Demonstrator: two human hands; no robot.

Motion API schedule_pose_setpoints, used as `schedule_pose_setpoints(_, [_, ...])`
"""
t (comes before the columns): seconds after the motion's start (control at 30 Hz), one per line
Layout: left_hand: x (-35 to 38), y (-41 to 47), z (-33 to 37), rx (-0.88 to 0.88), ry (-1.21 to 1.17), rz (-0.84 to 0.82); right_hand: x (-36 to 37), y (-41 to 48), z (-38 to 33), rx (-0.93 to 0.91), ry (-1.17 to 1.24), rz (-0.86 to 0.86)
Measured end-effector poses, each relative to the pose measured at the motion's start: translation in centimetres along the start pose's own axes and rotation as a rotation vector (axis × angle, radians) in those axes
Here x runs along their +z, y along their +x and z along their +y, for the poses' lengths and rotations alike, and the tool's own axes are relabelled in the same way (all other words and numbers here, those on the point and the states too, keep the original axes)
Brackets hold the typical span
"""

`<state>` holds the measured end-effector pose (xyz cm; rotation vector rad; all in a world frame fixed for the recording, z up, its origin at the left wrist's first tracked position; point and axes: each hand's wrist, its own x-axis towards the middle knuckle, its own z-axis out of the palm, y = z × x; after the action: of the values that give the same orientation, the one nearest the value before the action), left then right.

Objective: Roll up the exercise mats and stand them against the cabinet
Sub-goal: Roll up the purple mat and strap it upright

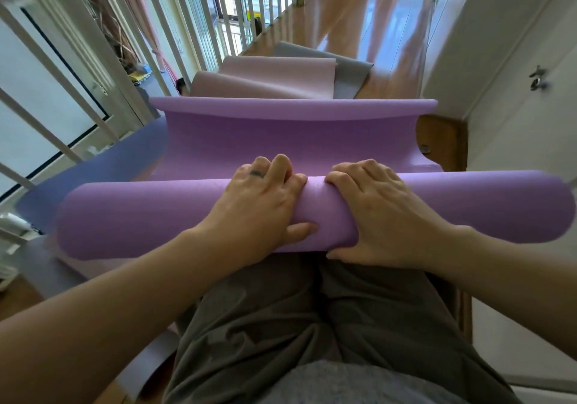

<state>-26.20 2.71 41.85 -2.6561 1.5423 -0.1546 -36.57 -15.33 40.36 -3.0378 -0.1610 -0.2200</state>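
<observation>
purple mat (pixel 150 216) half rolled, smooth thick roll lying across centre just ahead of the person's knees, flat part running to 12 o'clock, far edge curled up. left hand (pixel 262 203) and right hand (pixel 374 213) side by side, both clamped around the roll. four mats: purple, blue mat (pixel 103 166) at 9 o'clock, pink mat (pixel 274 78) and grey mat (pixel 352 69) at 12 o'clock.
</observation>
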Motion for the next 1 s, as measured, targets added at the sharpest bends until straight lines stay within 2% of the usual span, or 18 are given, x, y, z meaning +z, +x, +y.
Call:
schedule_pose_setpoints(0.27, [1.4, -0.5, 0.4, -0.04, 0.037, -0.01, 1.2, 1.4, 0.3, 0.008, -0.18, -0.004])
schedule_pose_setpoints(0.63, [-0.5, -0.4, 0.5, 0.029, 0.046, -0.12, -1.5, 1.6, 0.4, -0.011, -0.021, -0.235])
schedule_pose_setpoints(0.77, [-0.4, 0.4, -0.1, 0.026, -0.052, -0.155, -1.1, 1.4, 1.2, 0.022, 0.034, -0.191])
schedule_pose_setpoints(1.0, [0.0, 0.4, -0.5, -0.005, -0.075, -0.068, -0.1, 1.0, 1.5, -0.033, 0.066, -0.029])
